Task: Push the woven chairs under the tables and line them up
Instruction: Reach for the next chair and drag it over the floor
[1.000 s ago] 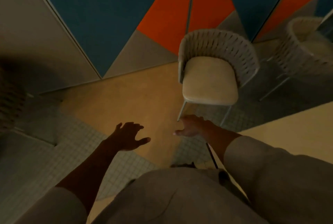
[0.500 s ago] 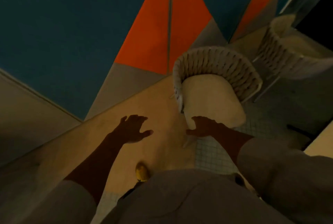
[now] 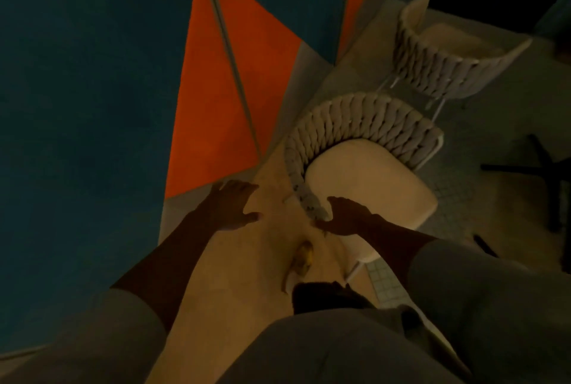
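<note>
A woven chair (image 3: 364, 124) with a cream seat cushion stands just ahead of me, its curved rope back toward the wall. My right hand (image 3: 349, 217) hovers open at the near end of its left armrest, fingers spread, touching or nearly touching it. My left hand (image 3: 234, 207) is open over the bare floor left of the chair, holding nothing. A second woven chair (image 3: 438, 71) stands farther back on the right, partly cut off by shadow.
A blue, orange and grey wall (image 3: 216, 90) rises close on the left. A black table base (image 3: 543, 167) spreads over the tiled floor at the right. My shoe (image 3: 304, 257) shows below my hands.
I have stepped closer and the view swung right; the chair now lies under my right hand, which reached from its front edge to the left armrest. Both hands stay open.
</note>
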Demonstrator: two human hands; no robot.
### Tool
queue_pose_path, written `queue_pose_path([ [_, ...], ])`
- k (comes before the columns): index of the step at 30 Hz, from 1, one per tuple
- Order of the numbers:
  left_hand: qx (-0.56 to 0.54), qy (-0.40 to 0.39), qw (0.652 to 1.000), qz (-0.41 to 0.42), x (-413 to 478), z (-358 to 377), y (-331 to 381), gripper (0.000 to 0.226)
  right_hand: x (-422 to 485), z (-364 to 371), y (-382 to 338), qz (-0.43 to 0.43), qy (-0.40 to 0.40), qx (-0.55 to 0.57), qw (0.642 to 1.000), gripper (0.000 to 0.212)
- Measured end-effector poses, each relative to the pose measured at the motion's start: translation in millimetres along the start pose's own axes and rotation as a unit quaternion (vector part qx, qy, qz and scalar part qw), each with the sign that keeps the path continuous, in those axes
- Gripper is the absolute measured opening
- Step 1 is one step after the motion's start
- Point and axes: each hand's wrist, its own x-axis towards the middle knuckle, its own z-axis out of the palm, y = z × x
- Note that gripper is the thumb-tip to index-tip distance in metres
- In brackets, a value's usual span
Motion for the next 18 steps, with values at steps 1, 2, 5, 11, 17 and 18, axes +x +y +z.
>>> queue_pose_path([
  [1, 0.013, 0.004, 1.0, 0.009, 19.0, -8.5, -9.8, 0.098, 14.2, -7.4, -3.9, 0.005, 0.002, 0.0, 1.0, 0.112],
  [2, 0.021, 0.01, 1.0, 0.014, 38.4, -16.5, -20.4, 0.103, 30.6, -14.2, -6.0, 0.01, 0.008, 0.001, 1.0, 0.108],
  [5, 0.055, -0.005, 0.997, 0.044, 94.6, -40.5, -43.9, 0.115, 72.3, -36.9, -9.4, 0.025, 0.007, 0.018, 0.999, 0.108],
  [11, 0.133, -0.056, 0.983, 0.11, 203.8, -108.3, -54.3, 0.092, 127.6, -79.2, -5.9, 0.066, 0.02, 0.096, 0.993, 0.108],
  [17, 0.174, -0.089, 0.957, 0.216, 318.9, -146.1, -14.2, 0.095, 155.5, -95.5, 5.4, 0.133, 0.031, 0.173, 0.975, 0.106],
  [18, 0.202, -0.106, 0.943, 0.244, 342.1, -148.3, -3.8, 0.096, 159.3, -93.2, 7.2, 0.149, 0.038, 0.192, 0.969, 0.104],
])
